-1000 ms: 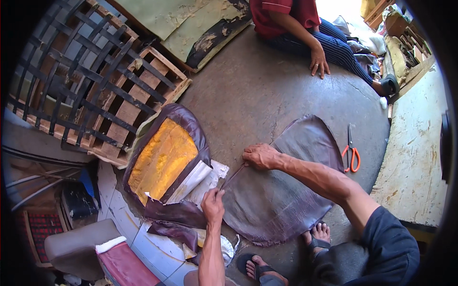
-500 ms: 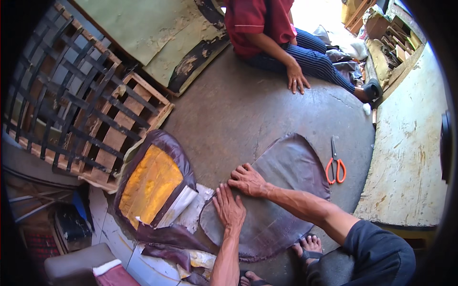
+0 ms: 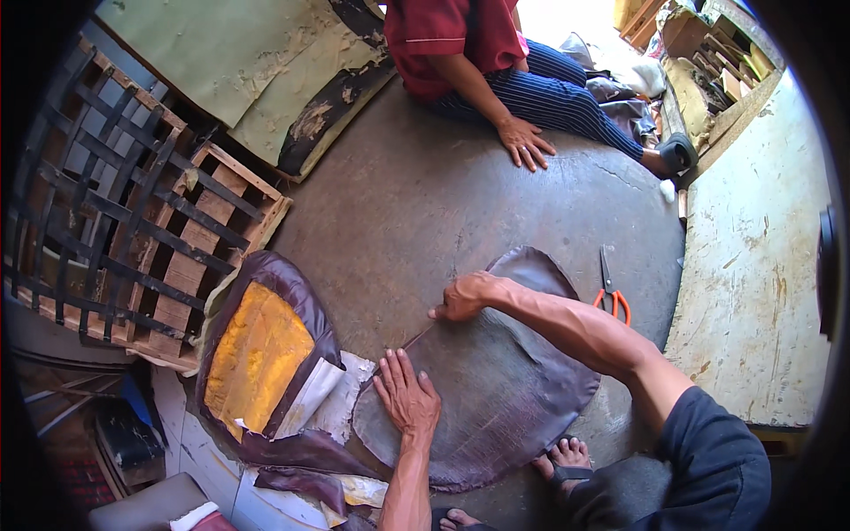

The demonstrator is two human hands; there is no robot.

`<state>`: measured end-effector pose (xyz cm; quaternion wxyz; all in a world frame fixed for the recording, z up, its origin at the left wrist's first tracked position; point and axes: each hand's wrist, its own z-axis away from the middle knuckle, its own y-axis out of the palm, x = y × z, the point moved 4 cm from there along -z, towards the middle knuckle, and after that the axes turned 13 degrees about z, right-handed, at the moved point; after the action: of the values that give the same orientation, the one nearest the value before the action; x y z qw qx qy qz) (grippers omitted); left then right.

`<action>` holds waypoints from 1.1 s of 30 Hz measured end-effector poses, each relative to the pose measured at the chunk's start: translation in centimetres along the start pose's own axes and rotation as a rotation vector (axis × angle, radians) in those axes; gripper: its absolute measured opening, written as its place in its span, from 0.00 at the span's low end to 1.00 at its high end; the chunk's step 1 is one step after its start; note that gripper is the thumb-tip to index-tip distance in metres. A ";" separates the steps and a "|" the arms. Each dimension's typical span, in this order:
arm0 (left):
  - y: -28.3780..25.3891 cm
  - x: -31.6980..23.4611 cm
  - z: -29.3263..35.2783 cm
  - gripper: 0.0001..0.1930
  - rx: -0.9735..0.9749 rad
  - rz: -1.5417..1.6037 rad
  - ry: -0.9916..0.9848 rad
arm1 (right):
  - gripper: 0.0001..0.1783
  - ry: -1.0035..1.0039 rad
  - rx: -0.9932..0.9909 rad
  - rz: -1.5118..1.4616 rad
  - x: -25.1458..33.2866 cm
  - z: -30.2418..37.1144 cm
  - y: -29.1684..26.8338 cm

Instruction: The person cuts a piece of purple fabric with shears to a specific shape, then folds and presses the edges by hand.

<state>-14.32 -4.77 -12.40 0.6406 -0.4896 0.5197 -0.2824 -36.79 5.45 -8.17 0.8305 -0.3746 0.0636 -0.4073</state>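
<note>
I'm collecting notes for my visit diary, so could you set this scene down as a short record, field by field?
Left hand: palm down on the sheet
Right hand: curled at the sheet's edge; grip unclear
Sheet: dark purplish-brown, leather-like, rounded, on the floor
Scissors: orange-handled, on the floor right of the sheet
Cushion: yellow middle, dark cover around it, left of the sheet
Strapped wooden frame: beyond the cushion, far left
Other person: seated, one hand on the floor
</note>
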 end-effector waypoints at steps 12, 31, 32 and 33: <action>2.1 -5.8 -3.1 0.34 -0.080 0.117 -0.003 | 0.13 -0.323 -0.952 0.130 0.0 0.4 4.1; 0.1 0.1 -12.5 0.17 0.458 0.612 -0.397 | 0.09 -0.536 -0.970 -0.095 -1.7 1.3 3.0; -0.3 -0.6 -12.4 0.12 0.383 0.652 -0.351 | 0.08 -0.515 -0.986 -0.073 -1.7 1.1 3.2; 0.3 -1.0 -12.1 0.12 0.392 0.653 -0.341 | 0.08 -0.492 -1.001 -0.050 -1.7 1.0 3.4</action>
<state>-26.10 -7.84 -12.00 0.8545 -0.2077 0.4706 -0.0727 -35.40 8.60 -10.04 0.5318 -0.8087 0.0446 -0.2475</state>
